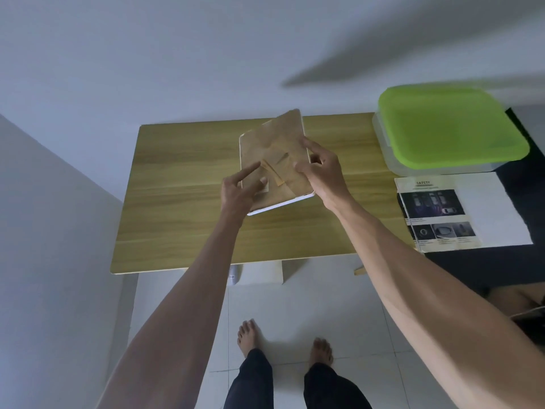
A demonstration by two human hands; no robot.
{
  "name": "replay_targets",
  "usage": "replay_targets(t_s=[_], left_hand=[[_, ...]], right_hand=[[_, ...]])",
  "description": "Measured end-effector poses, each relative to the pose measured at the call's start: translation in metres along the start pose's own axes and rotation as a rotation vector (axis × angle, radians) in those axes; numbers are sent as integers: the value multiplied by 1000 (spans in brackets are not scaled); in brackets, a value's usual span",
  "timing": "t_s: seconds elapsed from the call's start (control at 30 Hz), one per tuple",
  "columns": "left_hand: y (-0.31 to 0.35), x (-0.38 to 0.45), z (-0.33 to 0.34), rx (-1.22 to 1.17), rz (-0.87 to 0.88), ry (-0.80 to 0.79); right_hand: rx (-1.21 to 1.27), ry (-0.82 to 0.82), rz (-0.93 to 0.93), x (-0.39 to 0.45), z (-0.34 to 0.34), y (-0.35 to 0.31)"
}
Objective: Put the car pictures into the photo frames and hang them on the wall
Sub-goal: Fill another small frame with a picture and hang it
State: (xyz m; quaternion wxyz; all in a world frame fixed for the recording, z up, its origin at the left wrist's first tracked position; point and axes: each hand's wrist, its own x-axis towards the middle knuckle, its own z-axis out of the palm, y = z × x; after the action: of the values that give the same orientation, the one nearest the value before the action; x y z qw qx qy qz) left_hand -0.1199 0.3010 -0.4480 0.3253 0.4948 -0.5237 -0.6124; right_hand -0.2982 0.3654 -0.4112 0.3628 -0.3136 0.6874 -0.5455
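A white photo frame (275, 160) is held back side up above the wooden table (182, 178), showing its brown backing board and folding stand. My left hand (240, 188) grips the frame's near left edge, thumb on the backing and index finger stretched out. My right hand (323, 169) holds the right edge, fingers pinching at the backing board. A printed sheet with car pictures (436, 212) lies on a white board (507, 211) to the right of the table.
A clear plastic box with a green lid (448, 128) stands at the right, behind the sheet. A white wall rises behind the table and another on the left. My bare feet (283, 343) stand on white floor tiles below the table's near edge.
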Motion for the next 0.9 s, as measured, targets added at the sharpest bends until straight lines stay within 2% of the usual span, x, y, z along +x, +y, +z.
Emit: replay_targets(t_s=[0.33,0.47,0.63,0.8,0.9], left_hand=[[54,-15,30,-22,31,-58],[108,-20,42,-2,181,-21],[171,-16,56,-87,277,-134],[190,-17,61,-33,302,-37],[195,-16,55,-81,277,1]], right_hand=[[-80,142,-218,-12,-17,-69],[-203,116,-352,-18,-22,-88],[-342,125,-538,-22,-22,-99],[-333,85,-553,-24,-21,-115],[-322,56,-563,-27,-19,-123]])
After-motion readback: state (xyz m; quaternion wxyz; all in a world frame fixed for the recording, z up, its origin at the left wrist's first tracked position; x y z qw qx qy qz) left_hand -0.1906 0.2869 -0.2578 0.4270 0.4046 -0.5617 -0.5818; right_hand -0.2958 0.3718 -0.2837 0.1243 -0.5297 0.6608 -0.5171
